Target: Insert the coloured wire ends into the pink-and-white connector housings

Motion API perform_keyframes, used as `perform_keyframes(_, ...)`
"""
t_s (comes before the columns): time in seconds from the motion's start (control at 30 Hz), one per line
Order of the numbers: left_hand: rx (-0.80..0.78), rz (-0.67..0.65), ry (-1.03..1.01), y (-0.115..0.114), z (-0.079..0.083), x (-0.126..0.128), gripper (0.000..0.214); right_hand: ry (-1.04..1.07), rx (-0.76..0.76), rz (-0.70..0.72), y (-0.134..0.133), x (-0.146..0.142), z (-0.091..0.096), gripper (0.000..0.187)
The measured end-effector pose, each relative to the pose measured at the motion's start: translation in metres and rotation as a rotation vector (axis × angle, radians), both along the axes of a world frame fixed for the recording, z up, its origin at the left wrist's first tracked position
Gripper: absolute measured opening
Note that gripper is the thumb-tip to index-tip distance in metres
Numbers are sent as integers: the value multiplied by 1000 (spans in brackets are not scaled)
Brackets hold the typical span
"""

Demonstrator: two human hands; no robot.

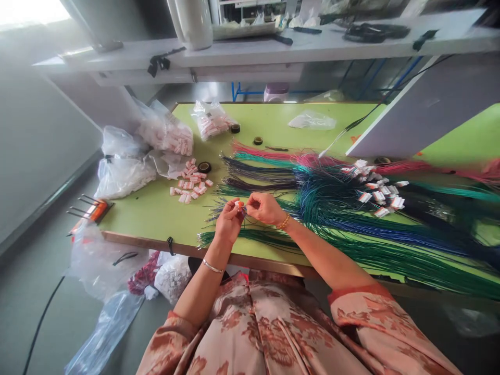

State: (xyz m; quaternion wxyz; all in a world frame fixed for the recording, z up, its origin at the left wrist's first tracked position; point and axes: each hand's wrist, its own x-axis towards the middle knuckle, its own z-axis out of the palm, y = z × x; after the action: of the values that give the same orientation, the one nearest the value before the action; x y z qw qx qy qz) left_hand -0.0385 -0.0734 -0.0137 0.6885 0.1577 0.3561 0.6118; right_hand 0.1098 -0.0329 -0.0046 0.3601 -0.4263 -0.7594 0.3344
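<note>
My left hand (228,223) pinches a small white and orange connector housing (239,204) between thumb and fingers, above the green table. Close on its right, my right hand (266,209) is closed in a pinch at the connector, on what looks like a thin wire mostly covered by the fingertips. Bundles of dark green wires (273,237) and blue wires (371,237) run beneath and beside both hands, their ends pointing left. A loose pile of white and orange connector housings (191,182) lies left of the hands. To the right, a cluster of connectors (378,195) rests on the wires.
Bags of connectors (167,130) and a knotted plastic bag (123,172) stand at the left. Black tape rolls (204,167) lie near the pile. An orange holder with metal prongs (94,213) sits at the left corner. A white shelf (250,57) spans the back.
</note>
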Motion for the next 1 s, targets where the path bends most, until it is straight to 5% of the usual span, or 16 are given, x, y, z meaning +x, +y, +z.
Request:
perform_keyframes(0.53,32,103,215,-3,-1,13,32,58,-42,27,-1,-1,-9,17)
perform_keyframes(1.0,-20,121,254,5,5,14,32,-207,131,3,0,-2,0,19)
